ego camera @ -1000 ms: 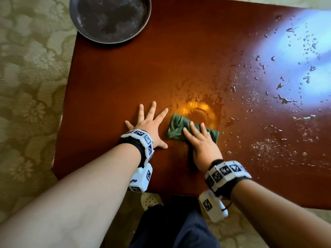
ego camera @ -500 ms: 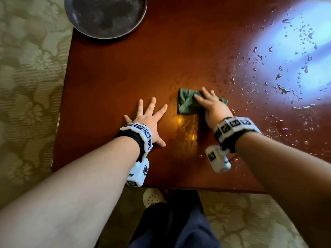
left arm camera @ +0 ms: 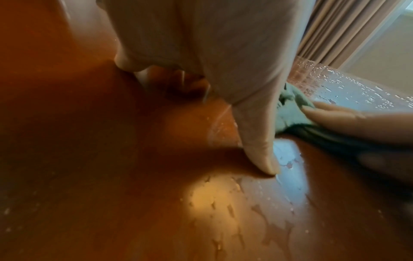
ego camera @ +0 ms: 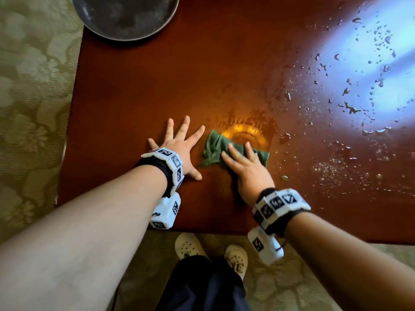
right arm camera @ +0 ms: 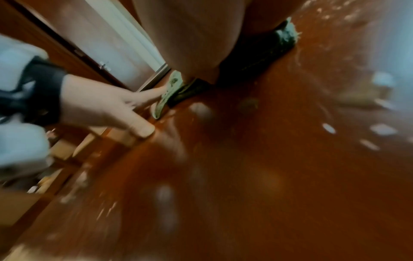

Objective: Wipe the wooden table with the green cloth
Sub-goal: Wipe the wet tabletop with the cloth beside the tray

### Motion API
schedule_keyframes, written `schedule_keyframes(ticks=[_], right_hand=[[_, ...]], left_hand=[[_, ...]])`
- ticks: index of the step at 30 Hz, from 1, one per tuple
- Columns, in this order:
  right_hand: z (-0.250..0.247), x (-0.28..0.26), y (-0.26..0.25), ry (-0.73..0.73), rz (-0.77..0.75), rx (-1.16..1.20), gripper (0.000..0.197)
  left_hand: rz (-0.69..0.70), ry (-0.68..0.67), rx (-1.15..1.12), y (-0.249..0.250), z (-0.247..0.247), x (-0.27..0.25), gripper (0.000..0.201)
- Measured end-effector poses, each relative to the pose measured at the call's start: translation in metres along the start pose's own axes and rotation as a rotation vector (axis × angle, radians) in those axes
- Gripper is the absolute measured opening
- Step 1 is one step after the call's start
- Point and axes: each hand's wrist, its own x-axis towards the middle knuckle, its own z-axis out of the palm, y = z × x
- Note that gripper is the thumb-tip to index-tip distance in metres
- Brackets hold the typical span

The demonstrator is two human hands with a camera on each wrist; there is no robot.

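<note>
The green cloth (ego camera: 215, 147) lies crumpled on the glossy reddish wooden table (ego camera: 224, 70), near its front edge. My right hand (ego camera: 241, 158) presses flat on the cloth with straight fingers and covers its near half. My left hand (ego camera: 182, 140) lies flat on the bare wood just left of the cloth, fingers spread. In the left wrist view my thumb (left arm camera: 261, 155) touches the wood, with the cloth (left arm camera: 290, 109) beyond it. The blurred right wrist view shows the cloth (right arm camera: 174, 88) squeezed under my palm.
A dark round metal tray (ego camera: 125, 14) sits at the table's far left corner. Water droplets (ego camera: 350, 104) and a damp smear (ego camera: 247, 129) cover the right and middle of the table. Patterned carpet (ego camera: 33, 86) lies to the left. My shoes (ego camera: 190, 245) stand below the front edge.
My right hand has dragged the cloth back toward me and slightly left, from the far position of half a second ago. My left hand has stayed flat in place.
</note>
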Motion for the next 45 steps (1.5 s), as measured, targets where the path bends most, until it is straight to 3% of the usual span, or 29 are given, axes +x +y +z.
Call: schedule_keyframes(ticks=[5,9,11,16,21,27,32,36,40,45], right_hand=[[0.018,-0.034,0.006,-0.121,-0.21,-0.051,0.082],[0.003,-0.027,0.014,-0.21,-0.245,-0.197,0.083],[-0.01,-0.011,0.018,-0.18,-0.18,-0.184,0.085],[-0.044,0.047,0.032,0.027,0.175,0.027,0.086],[-0.045,0.067,0.011,0.026,0.288,0.115,0.088],[-0.006,0.001,-0.025,-0.108,-0.037,-0.043,0.082],[0.033,-0.06,-0.005,-0.267,-0.388,-0.092,0.081],[0.011,-0.057,0.014,-0.415,-0.476,-0.254,0.081],[-0.03,-0.009,0.015,-0.393,-0.307,-0.451,0.086],[-0.054,0.042,0.03,-0.087,0.065,-0.092,0.081]], left_hand=[[0.004,0.021,-0.013,0.0,0.0,0.0,0.126],[0.017,0.047,-0.024,0.0,0.003,-0.004,0.126],[0.015,0.053,-0.045,0.001,0.003,-0.007,0.126],[0.012,0.02,-0.077,-0.007,0.015,-0.022,0.13],[0.007,0.045,-0.064,-0.023,0.028,-0.029,0.129],[0.002,0.043,-0.078,-0.02,0.03,-0.029,0.128],[-0.012,0.043,-0.074,-0.017,0.029,-0.031,0.126],[-0.035,0.022,-0.074,-0.007,0.028,-0.033,0.13],[0.004,-0.029,-0.041,0.003,0.034,-0.037,0.134],[0.006,-0.016,-0.013,0.008,0.04,-0.039,0.135]])
